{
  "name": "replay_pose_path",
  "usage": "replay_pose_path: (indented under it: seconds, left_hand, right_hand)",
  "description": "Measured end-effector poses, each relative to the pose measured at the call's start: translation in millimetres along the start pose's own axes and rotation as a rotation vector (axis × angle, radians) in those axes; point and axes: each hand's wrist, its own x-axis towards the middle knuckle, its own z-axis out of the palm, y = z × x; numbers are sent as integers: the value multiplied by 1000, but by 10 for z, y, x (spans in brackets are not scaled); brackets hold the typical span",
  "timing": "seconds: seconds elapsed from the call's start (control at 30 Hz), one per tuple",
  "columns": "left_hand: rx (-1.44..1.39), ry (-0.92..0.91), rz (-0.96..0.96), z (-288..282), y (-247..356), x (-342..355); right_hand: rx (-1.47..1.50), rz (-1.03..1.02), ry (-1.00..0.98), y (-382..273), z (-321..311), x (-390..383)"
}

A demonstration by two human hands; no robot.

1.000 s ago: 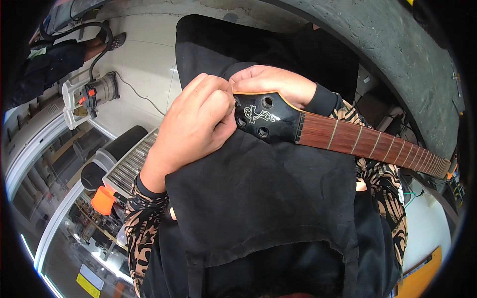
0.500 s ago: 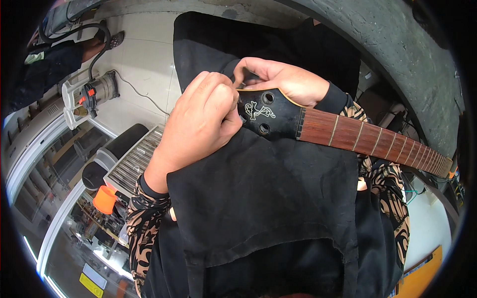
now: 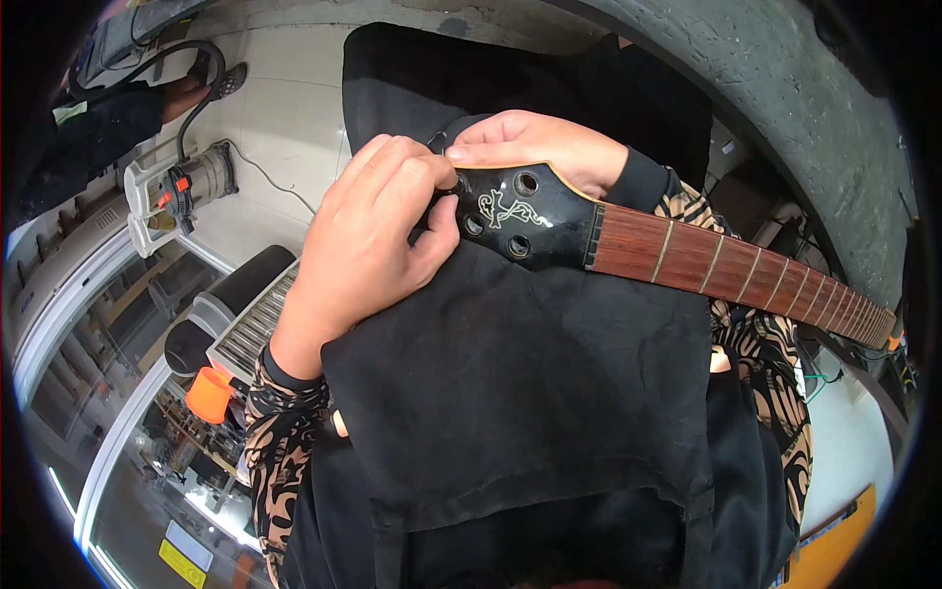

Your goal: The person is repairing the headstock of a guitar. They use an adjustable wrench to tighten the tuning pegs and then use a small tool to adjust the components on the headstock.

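A guitar neck [image 3: 687, 255] lies across my lap, fretboard up, its black headstock [image 3: 515, 218] pointing left. The headstock has a pale scroll inlay and several round tuner holes, and no strings are visible. My left hand [image 3: 363, 236] is at the headstock's far left end, fingertips pinched together by a hole near the tip; what they pinch, if anything, is hidden. Behind the upper edge of the headstock is my right hand [image 3: 540, 147], bent round it, with its fingers partly out of sight. A small dark piece [image 3: 439, 140] shows between the two hands, too unclear to name.
My black apron [image 3: 520, 363] spreads under the neck. To the left stand a power tool [image 3: 191, 187] with a hose, a metal grille [image 3: 257, 319] and an orange cup-shaped thing [image 3: 208, 395]. A person's foot [image 3: 232, 80] is at upper left. A grey curved surface [image 3: 785, 108] borders the right.
My left hand has shifted left and its thumb has come off the headstock, baring another hole. My right hand has moved slightly left, its fingers now flatter along the edge.
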Motion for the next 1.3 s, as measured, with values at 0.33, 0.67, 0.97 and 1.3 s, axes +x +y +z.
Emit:
replay_pose_path:
  seconds: [0.33,0.67,0.97,1.3]
  left_hand:
    - [72,-88,39,-97,15,107]
    - [76,-143,7,-11,-18,122]
    - [80,-132,-70,104,-9,58]
    - [171,-60,14,65,12,77]
  right_hand:
    - [-160,12,-85,24,-74,202]
    - [9,-101,-54,24,53,-48]
    - [-92,-239,-51,56,-15,-260]
    - [19,-45,-28,26,-130,-118]
